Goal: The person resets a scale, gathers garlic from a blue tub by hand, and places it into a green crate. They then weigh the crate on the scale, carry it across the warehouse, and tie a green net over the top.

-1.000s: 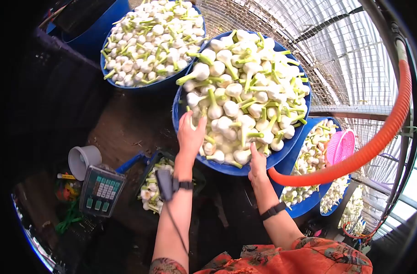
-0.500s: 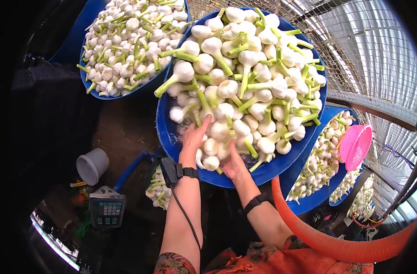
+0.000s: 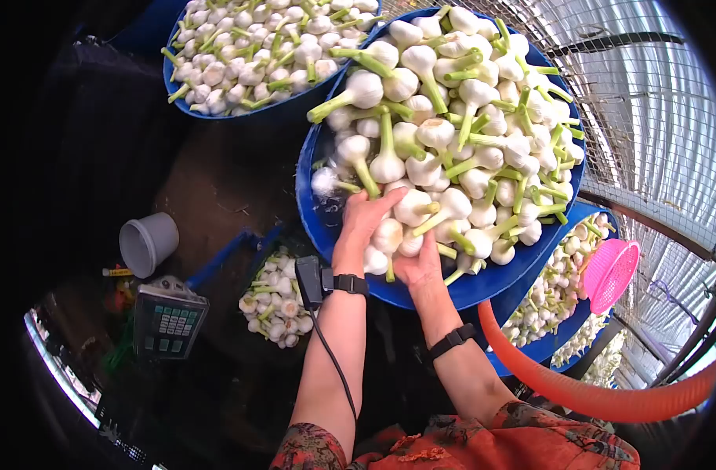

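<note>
A big blue tub (image 3: 315, 235) is heaped with white garlic bulbs (image 3: 475, 92) on short green stems, with water showing at its near left side. My left hand (image 3: 366, 222) curls around the left of a cluster of bulbs (image 3: 411, 207) at the tub's near side. From the right and below, my right hand (image 3: 422, 266) cups the same cluster, its thumb up and its other fingers hidden under the bulbs. Both hands are closed on the garlic between them. A black strap with a small device (image 3: 315, 280) is around my left wrist; another strap (image 3: 454, 340) circles my right forearm.
A second blue tub of garlic (image 3: 271, 55) stands at upper left, another (image 3: 542, 305) at right with a pink basket (image 3: 611, 276). An orange hose (image 3: 577, 392) curves past my right arm. A scale (image 3: 170, 319), grey bucket (image 3: 148, 244) and garlic pile (image 3: 275, 301) are at left.
My hands have come up out of the water with a cluster of bulbs gathered between them. The whole view has shifted, so the tub appears further right.
</note>
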Demonstrator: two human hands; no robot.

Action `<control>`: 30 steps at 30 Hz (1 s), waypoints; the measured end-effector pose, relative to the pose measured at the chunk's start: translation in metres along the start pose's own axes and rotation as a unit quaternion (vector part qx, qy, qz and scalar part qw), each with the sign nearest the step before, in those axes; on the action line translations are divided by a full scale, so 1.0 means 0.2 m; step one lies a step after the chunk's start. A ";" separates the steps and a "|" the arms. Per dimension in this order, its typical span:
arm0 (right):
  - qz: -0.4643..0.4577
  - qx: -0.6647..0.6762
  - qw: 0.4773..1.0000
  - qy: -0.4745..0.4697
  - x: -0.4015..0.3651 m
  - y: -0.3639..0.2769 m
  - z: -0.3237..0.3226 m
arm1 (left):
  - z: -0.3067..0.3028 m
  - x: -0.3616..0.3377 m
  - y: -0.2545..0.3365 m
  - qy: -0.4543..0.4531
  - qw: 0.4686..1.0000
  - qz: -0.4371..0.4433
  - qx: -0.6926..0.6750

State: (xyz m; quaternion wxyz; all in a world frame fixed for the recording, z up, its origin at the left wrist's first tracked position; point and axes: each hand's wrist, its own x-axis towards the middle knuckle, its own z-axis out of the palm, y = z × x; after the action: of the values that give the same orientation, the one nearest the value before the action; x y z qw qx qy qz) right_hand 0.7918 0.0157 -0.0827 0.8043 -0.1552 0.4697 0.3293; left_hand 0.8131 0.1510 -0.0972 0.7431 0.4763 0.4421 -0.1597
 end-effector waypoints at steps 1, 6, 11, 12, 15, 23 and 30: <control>-0.027 -0.002 1.000 0.006 -0.02 0.02 0.00 | 0.01 -0.02 0.00 0.006 0.999 0.024 0.022; -0.096 -0.042 0.994 0.007 -0.26 0.03 0.12 | 0.10 -0.20 0.07 0.056 0.967 0.215 0.120; -0.179 -0.093 0.978 -0.052 -0.51 0.02 0.16 | 0.19 -0.51 0.18 0.032 0.955 0.289 0.065; -0.187 -0.092 0.975 -0.083 -0.58 0.03 0.17 | 0.18 -0.59 0.20 0.019 0.955 0.291 0.049; -0.177 -0.164 0.956 -0.165 -0.77 0.10 0.11 | 0.08 -0.83 0.19 0.035 0.939 0.341 0.026; -0.027 -0.253 0.958 -0.130 -0.83 0.89 -0.18 | -0.70 -1.34 -0.33 0.134 0.953 0.203 -0.182; 0.127 -0.530 0.836 0.068 -0.47 1.18 -0.32 | -1.29 -1.10 -0.86 0.383 0.915 -0.052 0.113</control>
State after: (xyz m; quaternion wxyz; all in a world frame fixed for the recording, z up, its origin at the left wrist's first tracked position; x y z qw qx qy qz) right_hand 0.5585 0.1168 -0.0212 0.5163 -0.5185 0.2922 0.6159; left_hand 0.4463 0.2444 -0.0566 0.4487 0.5586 0.6956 -0.0522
